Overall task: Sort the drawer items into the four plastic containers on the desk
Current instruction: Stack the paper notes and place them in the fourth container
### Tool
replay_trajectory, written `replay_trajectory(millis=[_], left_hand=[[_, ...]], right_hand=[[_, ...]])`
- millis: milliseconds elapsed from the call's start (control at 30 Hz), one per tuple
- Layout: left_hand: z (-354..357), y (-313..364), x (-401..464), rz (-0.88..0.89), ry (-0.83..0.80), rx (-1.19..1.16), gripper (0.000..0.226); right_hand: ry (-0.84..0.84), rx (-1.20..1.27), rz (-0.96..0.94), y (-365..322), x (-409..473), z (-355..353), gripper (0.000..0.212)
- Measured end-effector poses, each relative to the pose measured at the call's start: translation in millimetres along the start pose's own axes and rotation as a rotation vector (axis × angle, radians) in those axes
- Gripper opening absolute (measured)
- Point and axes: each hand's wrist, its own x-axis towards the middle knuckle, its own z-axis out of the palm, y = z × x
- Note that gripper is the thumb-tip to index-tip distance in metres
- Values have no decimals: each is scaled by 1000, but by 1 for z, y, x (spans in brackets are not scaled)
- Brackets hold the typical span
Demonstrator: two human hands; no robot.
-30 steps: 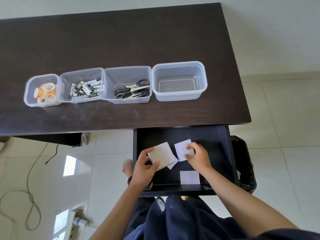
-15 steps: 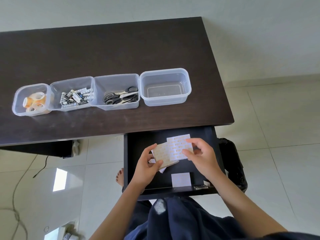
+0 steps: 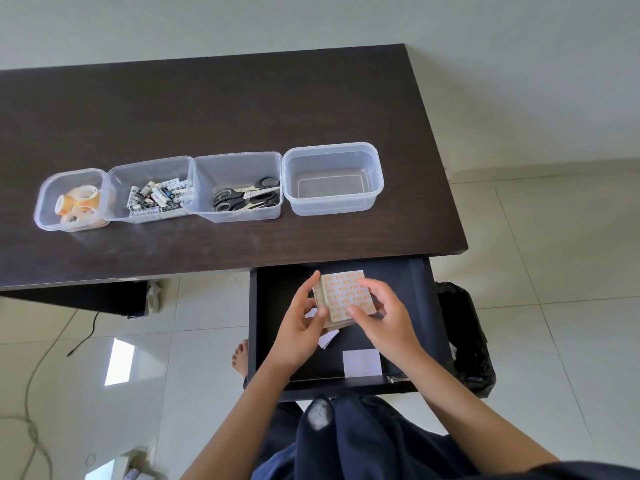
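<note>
**Both hands hold a stack of sticker sheets over an open drawer**

A dark wooden counter (image 3: 207, 109) stands on a pale tiled floor (image 3: 554, 271) by a plain light wall. Under its near right corner a black drawer (image 3: 412, 306) is pulled open.

Above the drawer, the left hand (image 3: 298, 330) and right hand (image 3: 384, 320) together pinch a small stack of sticker sheets (image 3: 346, 294) printed with orange marks, the left on its left edge, the right on its right and near edges. One more white sheet (image 3: 362, 362) lies flat at the drawer's near edge, and a scrap of white paper (image 3: 327, 339) shows beneath the left hand.

Four clear plastic tubs sit in a row along the counter's near half, touching or nearly so. From the left: tape rolls (image 3: 78, 204), batteries (image 3: 157, 197), scissors (image 3: 244, 199), and an empty tub (image 3: 332, 178) nearest the drawer. A black bag (image 3: 467, 337) sits right of the drawer; a cable (image 3: 31, 403) trails on the floor.
</note>
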Motion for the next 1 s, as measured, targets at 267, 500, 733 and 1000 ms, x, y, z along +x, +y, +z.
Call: replay_trajectory(millis=[267, 500, 733, 1000], left_hand=[[2, 10, -2, -97, -75, 110, 67], [2, 2, -2, -117, -70, 164, 69], [0, 2, -8, -142, -52, 98, 66], [-1, 3, -16, -114, -39, 26, 71]], right_hand=[[-40, 69, 34, 4, -5, 13, 59], [-82, 126, 88, 0, -10, 26, 72], [-63, 2, 43, 1, -12, 34, 73], [-79, -200, -103, 9, -14, 39, 88]])
